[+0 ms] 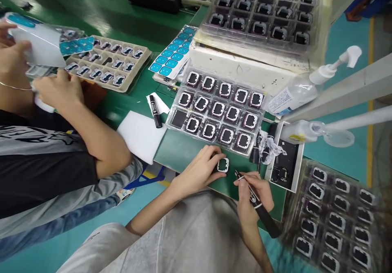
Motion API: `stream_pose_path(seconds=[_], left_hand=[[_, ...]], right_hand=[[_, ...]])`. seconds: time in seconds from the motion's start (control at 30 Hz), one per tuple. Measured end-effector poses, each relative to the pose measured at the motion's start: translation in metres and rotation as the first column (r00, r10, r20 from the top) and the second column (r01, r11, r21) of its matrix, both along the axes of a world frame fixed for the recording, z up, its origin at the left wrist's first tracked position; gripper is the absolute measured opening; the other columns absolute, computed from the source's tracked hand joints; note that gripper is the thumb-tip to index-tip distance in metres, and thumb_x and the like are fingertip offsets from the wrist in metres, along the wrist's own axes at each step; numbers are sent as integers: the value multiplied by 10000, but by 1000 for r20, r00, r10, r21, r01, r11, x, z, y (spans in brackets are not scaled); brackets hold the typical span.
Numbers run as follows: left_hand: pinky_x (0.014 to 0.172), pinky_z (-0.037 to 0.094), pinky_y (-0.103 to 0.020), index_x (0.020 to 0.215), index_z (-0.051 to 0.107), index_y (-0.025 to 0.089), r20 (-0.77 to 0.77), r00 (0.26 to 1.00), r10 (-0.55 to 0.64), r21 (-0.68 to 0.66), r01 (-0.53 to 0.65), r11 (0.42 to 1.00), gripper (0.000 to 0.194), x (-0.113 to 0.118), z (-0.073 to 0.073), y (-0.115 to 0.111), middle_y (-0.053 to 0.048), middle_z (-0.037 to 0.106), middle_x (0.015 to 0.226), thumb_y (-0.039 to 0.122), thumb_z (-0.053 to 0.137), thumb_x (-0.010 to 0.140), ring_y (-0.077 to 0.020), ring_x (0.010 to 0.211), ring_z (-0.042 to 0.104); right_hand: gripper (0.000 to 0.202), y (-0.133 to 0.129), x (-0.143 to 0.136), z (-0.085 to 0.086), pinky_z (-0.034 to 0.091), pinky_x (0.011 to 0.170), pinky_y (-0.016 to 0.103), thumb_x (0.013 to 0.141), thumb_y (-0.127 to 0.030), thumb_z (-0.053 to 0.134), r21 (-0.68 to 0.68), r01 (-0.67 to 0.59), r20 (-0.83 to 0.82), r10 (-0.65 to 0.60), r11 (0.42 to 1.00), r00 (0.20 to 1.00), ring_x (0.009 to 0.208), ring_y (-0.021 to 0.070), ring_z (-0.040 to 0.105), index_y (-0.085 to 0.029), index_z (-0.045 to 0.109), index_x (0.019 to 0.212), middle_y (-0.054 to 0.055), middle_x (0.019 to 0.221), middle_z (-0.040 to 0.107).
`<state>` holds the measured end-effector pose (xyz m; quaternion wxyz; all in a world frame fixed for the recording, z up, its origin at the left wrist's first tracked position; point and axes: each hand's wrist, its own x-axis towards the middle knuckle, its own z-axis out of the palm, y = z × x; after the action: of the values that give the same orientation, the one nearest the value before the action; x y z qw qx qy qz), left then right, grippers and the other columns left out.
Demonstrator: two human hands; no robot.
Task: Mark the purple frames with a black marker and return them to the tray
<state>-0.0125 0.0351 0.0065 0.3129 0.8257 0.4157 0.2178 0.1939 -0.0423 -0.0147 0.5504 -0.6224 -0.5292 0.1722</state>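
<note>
In the head view, my left hand (197, 171) has a small white-rimmed piece (223, 165) pinched by its edges between thumb and fingers, just in front of the clear tray (170, 122). I can't tell whether the piece rests on the green tabletop (180, 152) or sits slightly above it. My right hand (255, 189) pinches a black marker (265, 218) like a pen, its tip near the piece but apart from it.

For good control, I'd judge it best to keep the left fingertips on the outer edge, off the dark center and out of the tip's path. The right hand wants a light, steady hold – a hard squeeze could make the tip wander across so narrow a rim. Bracing the wrist would help, and the piece should stay level.

The tray beyond has an empty pocket (179, 118) at its near left corner; the other pockets hold similar pieces. A second marker (155, 111) lies left of it. A co-worker's hands (59, 91) are at the left – I'd keep my left elbow in.
</note>
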Motion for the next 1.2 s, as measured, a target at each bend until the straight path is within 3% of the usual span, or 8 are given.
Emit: stream_pose_path(seconds=[0.1,0.17,0.27,0.6,1.2], left_hand=[[1157,662,-497,1509,640,267,125,992,11,-81,-1,997,407,0,0,0,-136,715,1461,409,752,1144,-321,1358,734],[1011,700,-413,1509,639,276,187,982,23,-171,9,985,390,1,-1,-2,-88,778,1312,381,746,1149,-265,1136,810],[830,685,-332,1518,638,271,232,972,36,-257,25,966,393,4,-1,-5,-46,811,1167,344,740,1145,-202,875,803],[838,669,-307,1465,667,235,275,961,34,-268,43,962,359,7,3,-7,-64,859,1196,257,749,1116,-195,876,819],[837,663,-317,1460,659,249,236,972,11,-239,47,970,342,8,0,-7,-67,860,1184,299,723,1128,-213,913,832]], right_hand=[[225,7,-5,7,772,720,439,900,-237,838,98,-83,-83,91,992,992,855,245,840,-287,725,1089,-18,863,789],[278,12,-7,11,806,771,485,875,-192,844,171,-132,-87,148,976,985,843,234,827,-284,720,1107,-31,846,775],[291,18,-8,15,827,786,517,855,-156,839,230,-171,-24,182,958,983,779,204,783,-276,724,1094,-49,822,746],[203,24,-9,18,809,773,398,905,-156,779,272,-189,84,173,943,981,705,157,721,-254,714,1069,-57,794,696],[239,20,-9,14,790,781,374,909,-169,799,230,-190,54,183,954,982,765,176,778,-274,725,1111,-57,840,735]])
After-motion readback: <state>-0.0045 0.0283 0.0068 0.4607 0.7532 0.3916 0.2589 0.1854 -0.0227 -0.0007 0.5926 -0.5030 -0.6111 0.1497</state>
